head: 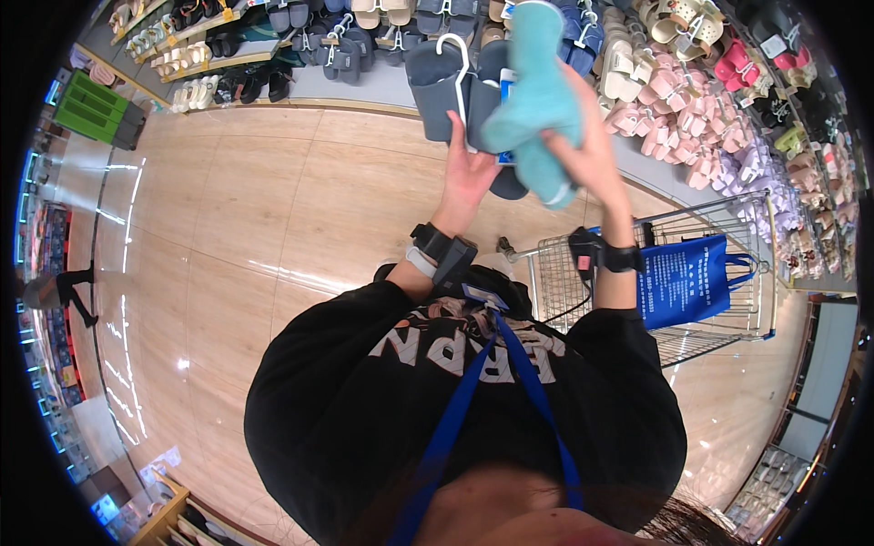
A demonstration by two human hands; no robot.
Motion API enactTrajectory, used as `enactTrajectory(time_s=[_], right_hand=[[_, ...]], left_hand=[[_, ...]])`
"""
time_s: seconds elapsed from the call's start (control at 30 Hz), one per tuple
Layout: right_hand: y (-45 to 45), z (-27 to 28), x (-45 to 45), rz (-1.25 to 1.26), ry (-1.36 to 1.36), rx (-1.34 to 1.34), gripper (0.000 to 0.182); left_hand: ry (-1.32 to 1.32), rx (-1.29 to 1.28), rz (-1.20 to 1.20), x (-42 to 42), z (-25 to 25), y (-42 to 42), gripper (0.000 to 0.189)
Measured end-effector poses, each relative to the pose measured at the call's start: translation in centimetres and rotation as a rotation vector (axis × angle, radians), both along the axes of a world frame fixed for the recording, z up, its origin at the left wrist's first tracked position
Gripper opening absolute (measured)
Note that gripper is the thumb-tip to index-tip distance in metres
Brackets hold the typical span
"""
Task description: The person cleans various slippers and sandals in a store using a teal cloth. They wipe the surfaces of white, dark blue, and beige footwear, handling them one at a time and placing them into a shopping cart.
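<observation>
My left hand [469,170] is at the upper middle, its fingers and thumb around the lower part of a pair of dark grey-blue slippers [439,89]. A white plastic hanger [463,75] with a hook stands up from that pair. To the right, my right hand [590,147] grips a pair of turquoise slippers or insoles [543,102], slightly blurred. The turquoise pair overlaps the dark pair and a blue label between them, so whether the two touch cannot be told. Fingers of both hands are partly hidden behind what they hold.
Racks of hanging slippers [666,89] and shelves of shoes [184,61] run along the top and right. A wire shopping cart [553,273] with a blue bag [683,280] stands at my right. Green crates [92,109] are at upper left; a person [51,290] is at far left.
</observation>
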State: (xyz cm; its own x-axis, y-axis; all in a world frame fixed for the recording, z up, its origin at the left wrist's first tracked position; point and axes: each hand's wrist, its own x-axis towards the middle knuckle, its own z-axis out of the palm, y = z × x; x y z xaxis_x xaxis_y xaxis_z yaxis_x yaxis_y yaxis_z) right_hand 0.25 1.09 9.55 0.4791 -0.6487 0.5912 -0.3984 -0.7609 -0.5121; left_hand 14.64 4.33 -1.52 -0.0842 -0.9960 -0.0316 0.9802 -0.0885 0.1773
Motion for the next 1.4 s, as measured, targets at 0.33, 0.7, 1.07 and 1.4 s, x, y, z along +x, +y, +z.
enactTrajectory(time_s=[0.33, 0.7, 1.07, 1.4], right_hand=[[3.1, -15.4, 1.1, -0.073, -0.069, 0.175, 0.057], [-1.3, -2.6, 0.0, -0.179, -0.194, -0.129, 0.054], [2.4, -5.4, 3.8, -0.088, 0.477, -0.451, 0.036], [0.6, -1.4, -1.0, -0.075, 0.031, -0.443, 0.048]], left_hand=[[0.074, -0.042, 0.216, 3.7, -0.3, 0.0, 0.066], [-0.377, -0.061, 0.232, 3.3, -0.9, 0.6, 0.074], [-0.547, -0.002, 0.165, 1.1, 0.2, 2.0, 0.074], [-1.136, 0.326, 0.504, 1.9, -1.6, 1.2, 0.036]])
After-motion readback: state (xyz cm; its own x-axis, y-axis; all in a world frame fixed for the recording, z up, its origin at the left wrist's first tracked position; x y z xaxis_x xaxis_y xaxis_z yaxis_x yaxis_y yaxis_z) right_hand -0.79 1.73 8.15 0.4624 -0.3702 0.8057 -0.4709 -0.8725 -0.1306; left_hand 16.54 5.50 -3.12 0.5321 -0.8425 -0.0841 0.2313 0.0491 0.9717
